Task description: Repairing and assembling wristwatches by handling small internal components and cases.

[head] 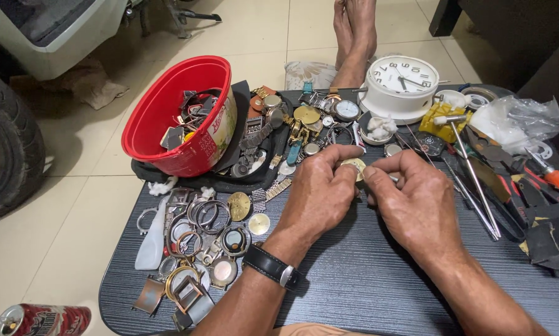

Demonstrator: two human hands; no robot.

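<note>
Low dark tabletop [366,280] on a tiled floor. Left hand [320,193] and right hand [416,202] meet at its centre, fingertips pinched closed around a small round watch part [354,167]. Left of it, loose watch cases [198,242]; beyond it, red bowl [177,115] and white clock [401,84].

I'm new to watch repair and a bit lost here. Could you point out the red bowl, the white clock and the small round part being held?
red bowl [144,127], head view, on its outer left rim.
white clock [402,76], head view, on its dial.
small round part [355,165], head view, on its pale face between both hands' fingertips.
</note>
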